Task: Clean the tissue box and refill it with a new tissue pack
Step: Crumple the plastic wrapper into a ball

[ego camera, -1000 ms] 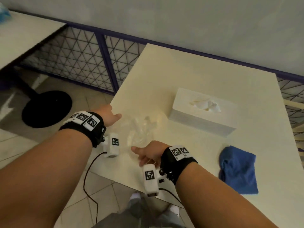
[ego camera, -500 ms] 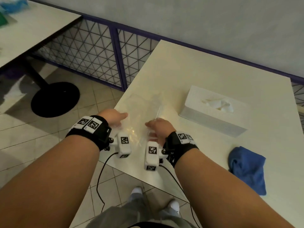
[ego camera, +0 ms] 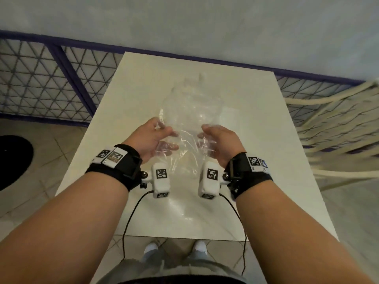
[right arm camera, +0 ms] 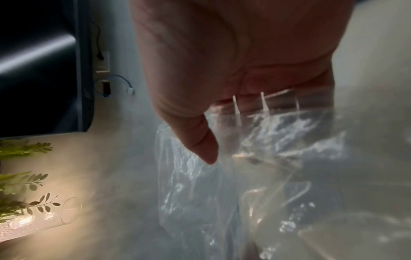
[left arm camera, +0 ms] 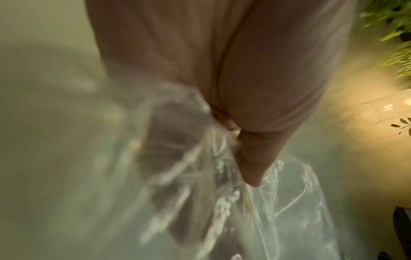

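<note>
While both forearms reach over the near edge of the white table (ego camera: 143,83), the left hand (ego camera: 150,138) holds the left side of a clear plastic wrapper (ego camera: 185,119); its fingers curl into the film, thumb on top. In the left wrist view the thumb (left arm camera: 251,158) presses onto the crumpled film (left arm camera: 278,202). The wrapper hangs between the hands above the table's middle, wrinkled, part trailing toward the far edge. The right hand (ego camera: 220,140) grips the wrapper's right side, fingers curled under the film, thumb over it; the right wrist view shows film (right arm camera: 278,132) bunched against the palm (right arm camera: 222,52). Tissue box: not in view. Beyond the right edge, a cream slatted chair (ego camera: 332,124).
</note>
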Motion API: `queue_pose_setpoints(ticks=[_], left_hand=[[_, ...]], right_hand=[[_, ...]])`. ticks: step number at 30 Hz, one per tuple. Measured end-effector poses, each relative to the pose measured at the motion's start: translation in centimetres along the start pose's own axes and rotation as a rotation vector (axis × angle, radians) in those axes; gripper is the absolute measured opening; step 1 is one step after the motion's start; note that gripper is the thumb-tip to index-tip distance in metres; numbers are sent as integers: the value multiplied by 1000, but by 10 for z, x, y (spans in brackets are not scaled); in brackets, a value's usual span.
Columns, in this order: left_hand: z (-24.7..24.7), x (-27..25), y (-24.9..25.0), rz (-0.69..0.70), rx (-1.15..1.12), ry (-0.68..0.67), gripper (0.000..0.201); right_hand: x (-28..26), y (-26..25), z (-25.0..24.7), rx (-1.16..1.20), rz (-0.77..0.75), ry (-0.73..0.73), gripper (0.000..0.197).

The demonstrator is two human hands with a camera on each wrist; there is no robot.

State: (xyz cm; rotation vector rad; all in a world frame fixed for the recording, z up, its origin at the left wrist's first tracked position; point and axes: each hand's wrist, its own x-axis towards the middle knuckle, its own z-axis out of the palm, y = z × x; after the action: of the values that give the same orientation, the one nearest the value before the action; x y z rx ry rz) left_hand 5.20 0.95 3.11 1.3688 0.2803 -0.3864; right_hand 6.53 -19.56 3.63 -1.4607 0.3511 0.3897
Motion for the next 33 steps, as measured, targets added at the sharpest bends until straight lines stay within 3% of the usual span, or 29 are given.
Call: queue_pose_setpoints(ticks=[6,10,13,17,22,25,27,30,33], left_hand=[[36,14,-3,-55,25,-129,28],[46,23,-6,-30,-35,-130,27],[46,27,-10,-55,52,-177,28],[43,30,-13,-39,83,-132,25],[45,28,-18,-75,-81,-59,33],[39,25,-16,-123,-153,-68,24],[33,23,-15,-157,-232,-56,35],[29,24,-13,-168,-192,-71,57],[34,21,-12,-111,-55,-130,40]], right_hand=[[-5,4,-47,-4,-45,103,4],[-8,7,-64,19,-10,71,7],[-8,8,-71,92,-31,75,22],[-7,11,-72,205,-33,26,39],[-8,14,-63,300,29,70,18],[-5,21,-61,525,102,81,23],[-4,22,-66,593,136,48,33],[-6,18,-71,498,190,-91,50],[-6,18,-69,268,172,-142,44]])
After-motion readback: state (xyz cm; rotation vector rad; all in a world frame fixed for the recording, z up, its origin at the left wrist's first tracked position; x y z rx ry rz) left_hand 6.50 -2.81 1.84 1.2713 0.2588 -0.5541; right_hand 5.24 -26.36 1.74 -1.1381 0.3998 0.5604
